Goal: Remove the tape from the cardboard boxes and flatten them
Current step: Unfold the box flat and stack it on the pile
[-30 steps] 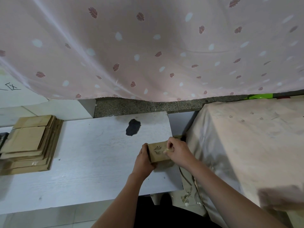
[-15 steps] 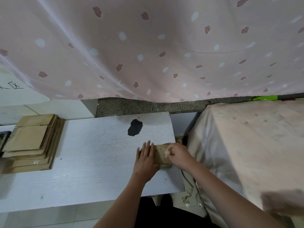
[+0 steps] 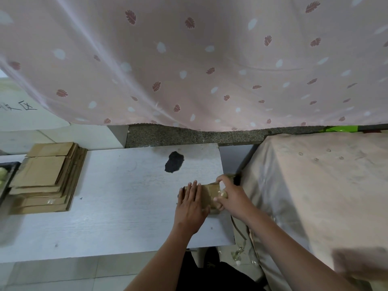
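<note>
White table (image 3: 105,206), box (image 3: 207,193) under left hand (image 3: 192,206) (flat)

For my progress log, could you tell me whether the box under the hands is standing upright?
No, the box lies squashed flat on the table under the left hand.

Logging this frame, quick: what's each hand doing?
Left hand: open, fingers straight, pressing flat on the cardboard box.
Right hand: pinching the box's tape.

Box (image 3: 207,195) on table (image 3: 117,206), stack (image 3: 45,177) left
</note>
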A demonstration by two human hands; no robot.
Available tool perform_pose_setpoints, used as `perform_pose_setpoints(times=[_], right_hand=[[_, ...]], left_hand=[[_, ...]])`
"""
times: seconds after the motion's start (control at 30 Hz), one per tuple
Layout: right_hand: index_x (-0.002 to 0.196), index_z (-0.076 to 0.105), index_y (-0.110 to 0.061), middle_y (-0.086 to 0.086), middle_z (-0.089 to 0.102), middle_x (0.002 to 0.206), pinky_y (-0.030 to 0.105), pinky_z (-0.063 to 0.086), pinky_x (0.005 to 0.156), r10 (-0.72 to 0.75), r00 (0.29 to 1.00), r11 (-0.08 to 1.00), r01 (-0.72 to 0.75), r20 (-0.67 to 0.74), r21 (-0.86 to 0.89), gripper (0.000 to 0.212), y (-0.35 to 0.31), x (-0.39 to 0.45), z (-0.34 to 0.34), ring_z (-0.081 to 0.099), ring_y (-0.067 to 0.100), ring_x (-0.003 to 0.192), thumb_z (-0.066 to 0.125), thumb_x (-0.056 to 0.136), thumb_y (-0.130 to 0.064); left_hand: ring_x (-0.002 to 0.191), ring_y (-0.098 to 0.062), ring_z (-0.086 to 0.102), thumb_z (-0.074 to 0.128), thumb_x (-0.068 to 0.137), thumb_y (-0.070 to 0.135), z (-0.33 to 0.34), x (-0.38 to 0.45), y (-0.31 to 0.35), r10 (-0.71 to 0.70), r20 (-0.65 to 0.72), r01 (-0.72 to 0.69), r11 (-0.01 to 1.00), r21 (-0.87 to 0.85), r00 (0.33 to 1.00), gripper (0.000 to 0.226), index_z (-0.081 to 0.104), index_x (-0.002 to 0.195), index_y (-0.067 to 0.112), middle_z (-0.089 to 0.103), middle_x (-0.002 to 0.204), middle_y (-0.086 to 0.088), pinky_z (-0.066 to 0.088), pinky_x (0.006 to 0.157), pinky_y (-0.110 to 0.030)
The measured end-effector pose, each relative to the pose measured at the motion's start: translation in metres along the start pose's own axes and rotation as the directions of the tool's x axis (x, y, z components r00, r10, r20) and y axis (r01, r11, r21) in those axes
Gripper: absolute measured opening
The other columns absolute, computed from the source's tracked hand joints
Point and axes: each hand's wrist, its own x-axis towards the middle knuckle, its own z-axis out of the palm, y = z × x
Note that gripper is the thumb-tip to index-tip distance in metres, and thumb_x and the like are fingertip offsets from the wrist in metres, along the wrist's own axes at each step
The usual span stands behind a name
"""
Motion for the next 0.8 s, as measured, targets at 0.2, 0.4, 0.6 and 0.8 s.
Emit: perform_pose_setpoints(times=[0.2, 0.4, 0.6, 0.8], right_hand=[[0.107, 0.054, -0.015, 0.002, 0.052, 0.111, 0.026, 0.041, 0.073, 0.049, 0.996, 0.975, -0.031, 0.078, -0.22, 0.021, -0.033, 0.008, 0.021, 0.057, 0.019, 0.098, 0.061, 0.097, -0.033], [0.129, 0.049, -0.01, 0.005, 0.031, 0.136, 0.025, 0.042, 0.074, 0.078, 0.976, 0.926, 0.006, 0.205, -0.378, 0.03, -0.087, 0.015, 0.053, 0.054, 0.017, 0.09, 0.042, 0.1, -0.018], [0.134, 0.027, -0.029, 0.006, 0.059, 0.099, 0.036, 0.052, 0.069, -0.056, 0.957, 0.966, 0.124, 0.286, -0.227, 0.044, -0.158, 0.012, 0.108, 0.063, 0.02, 0.084, 0.04, 0.096, -0.011], [0.103, 0.049, -0.018, 0.008, 0.059, 0.102, 0.029, 0.042, 0.064, -0.198, 0.944, 0.915, 0.275, 0.265, -0.296, 0.01, -0.242, 0.007, 0.189, 0.057, 0.021, 0.083, 0.055, 0.099, -0.025]], left_hand=[[0.155, -0.023, -0.007, 0.021, 0.105, 0.055, -0.028, -0.023, -0.027, -0.195, -0.039, 0.193, 0.98, -0.046, 0.98, 0.072, 0.001, 0.161, 0.014, -0.002, 0.169, -0.006, -0.005, 0.125, -0.043], [0.156, -0.025, -0.004, 0.016, 0.106, 0.052, -0.047, -0.055, -0.083, -0.352, -0.046, 0.352, 0.936, -0.018, 0.935, 0.068, 0.003, 0.161, 0.014, 0.002, 0.169, -0.008, -0.001, 0.126, -0.047], [0.156, -0.028, 0.003, 0.017, 0.105, 0.052, -0.065, -0.094, -0.157, -0.471, -0.095, 0.469, 0.882, -0.05, 0.877, 0.068, 0.007, 0.161, 0.015, 0.01, 0.168, -0.009, 0.003, 0.126, -0.048], [0.154, -0.028, 0.012, 0.023, 0.105, 0.051, -0.082, -0.154, -0.255, -0.56, -0.14, 0.55, 0.829, -0.104, 0.817, 0.067, 0.012, 0.16, 0.015, 0.018, 0.166, -0.011, 0.009, 0.126, -0.048]])
